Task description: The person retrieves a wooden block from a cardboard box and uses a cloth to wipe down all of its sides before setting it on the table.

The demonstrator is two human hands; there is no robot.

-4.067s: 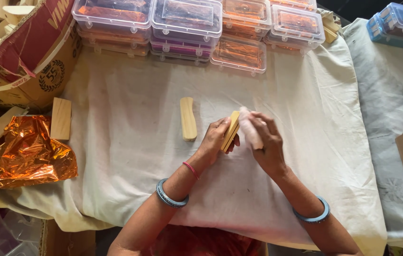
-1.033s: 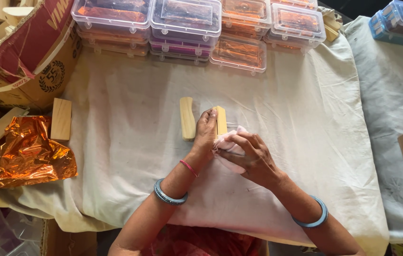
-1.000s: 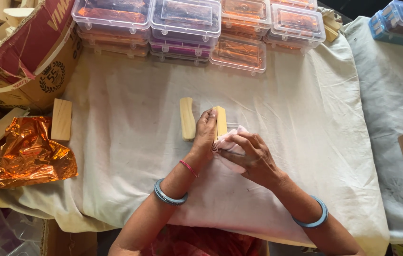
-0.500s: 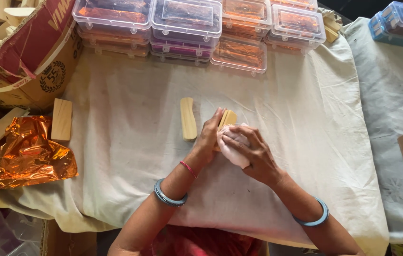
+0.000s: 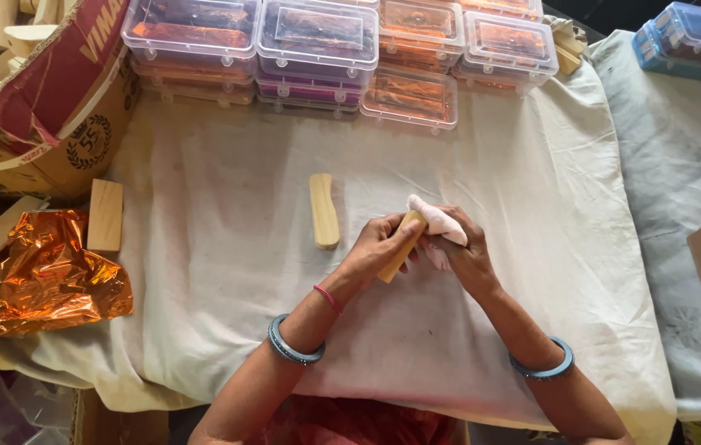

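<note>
Wooden piece between both hands, cloth-wrapped

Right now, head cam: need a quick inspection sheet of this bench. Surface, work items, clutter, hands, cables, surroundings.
Surface: white cloth over the table, creased and lightly soiled.
Work items: wooden piece in hand; pale pink rag against it; second wooden piece lying apart to its left.
Clutter: orange foil sheet, flat wooden block, torn cardboard box.
Hands: left hand grips the wooden piece; right hand holds the rag.
Cables: nothing seen.
Surroundings: stacked clear plastic boxes along the far edge; grey cloth at right.
</note>
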